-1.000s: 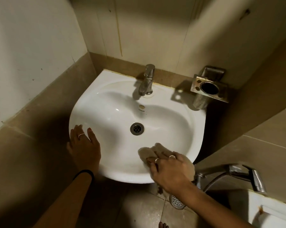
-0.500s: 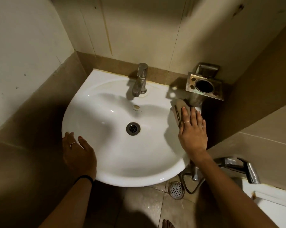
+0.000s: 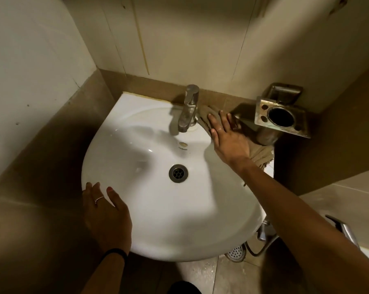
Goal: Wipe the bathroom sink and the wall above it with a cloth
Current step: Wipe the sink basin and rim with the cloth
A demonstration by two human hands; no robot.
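Starting from the left: left hand [image 3: 107, 215] resting flat on the front-left rim of the white oval ceramic sink [image 3: 149, 209], fingers [image 3: 95, 193] straight and loosely spread, gripping nothing, looks like just bracing. Then the round metal drain [image 3: 178, 173] mid-basin, and the brushed-steel single-lever tap [image 3: 188, 109] standing upright on the back ledge.

Just right of the tap: right hand [image 3: 229, 136] laid flat on the crumpled tan rag-like cloth [image 3: 262, 157], fingers [image 3: 213, 122] straight and a bit fanned, pressing down rather than pinching. Cloth trapped under palm and fingers against the back-right ledge, one end poking out past the fingertips toward the tap base, frayed end trailing back past the wrist. So long axis running roughly along the hand, back-left to front-right.

Key bit: tap base touching or nearly touching the fingertips on their left, square tarnished metal tumbler holder [image 3: 282, 117] close on the right. Tight slot between them. Cream tiled wall [image 3: 190, 39] straight ahead, probably untouched so far. Right hand obviously the nearer one.
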